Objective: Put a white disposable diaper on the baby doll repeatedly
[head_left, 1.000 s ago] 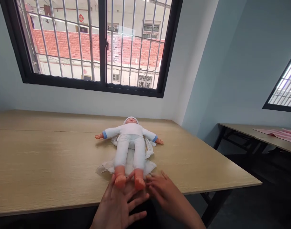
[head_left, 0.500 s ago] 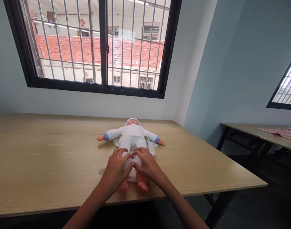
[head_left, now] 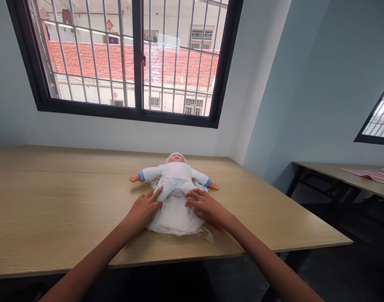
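Note:
A baby doll [head_left: 176, 171] lies on its back on the table, head toward the window and arms outstretched. It has a white cap, white clothes and blue cuffs. Its legs are apart, with a white diaper [head_left: 173, 216] spread flat between them toward the near table edge. My left hand [head_left: 147, 206] is closed on the leg at the left, index finger stretched along it. On the leg at the right, my right hand [head_left: 204, 205] has its fingers bent around it. Both hands hide most of the lower legs.
The wooden table [head_left: 69, 209] has its near edge just in front of me. A wall and a barred window [head_left: 137, 63] stand behind it. At the right is another table [head_left: 320, 170] with a pink striped cloth [head_left: 369, 175].
My hands have moved from close together over the doll's legs to far apart. The legs have spread outward with them, and the diaper between them now shows.

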A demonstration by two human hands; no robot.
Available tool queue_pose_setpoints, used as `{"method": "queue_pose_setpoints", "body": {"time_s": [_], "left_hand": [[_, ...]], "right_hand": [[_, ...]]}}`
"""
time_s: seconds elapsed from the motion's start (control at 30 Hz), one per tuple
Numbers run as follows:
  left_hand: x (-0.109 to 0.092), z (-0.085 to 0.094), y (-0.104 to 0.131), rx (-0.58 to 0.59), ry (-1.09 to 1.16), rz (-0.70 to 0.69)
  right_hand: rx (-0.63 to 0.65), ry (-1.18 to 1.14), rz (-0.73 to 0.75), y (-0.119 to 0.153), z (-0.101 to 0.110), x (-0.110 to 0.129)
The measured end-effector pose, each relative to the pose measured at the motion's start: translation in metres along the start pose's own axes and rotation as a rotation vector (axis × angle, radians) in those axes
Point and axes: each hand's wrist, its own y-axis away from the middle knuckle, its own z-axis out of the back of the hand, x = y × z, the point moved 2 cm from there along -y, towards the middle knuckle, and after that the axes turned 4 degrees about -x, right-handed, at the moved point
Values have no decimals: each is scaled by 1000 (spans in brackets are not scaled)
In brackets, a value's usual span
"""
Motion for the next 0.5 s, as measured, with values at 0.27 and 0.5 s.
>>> {"method": "queue_pose_setpoints", "body": {"time_s": [0.27,0.5], "left_hand": [[0,-9,2,-84,-32,-43],[3,-12,-5,-149,-42,-101]], "right_hand": [[-50,4,5,4,-1,5],[-75,-61,-25,-1,-17,-5]]}}
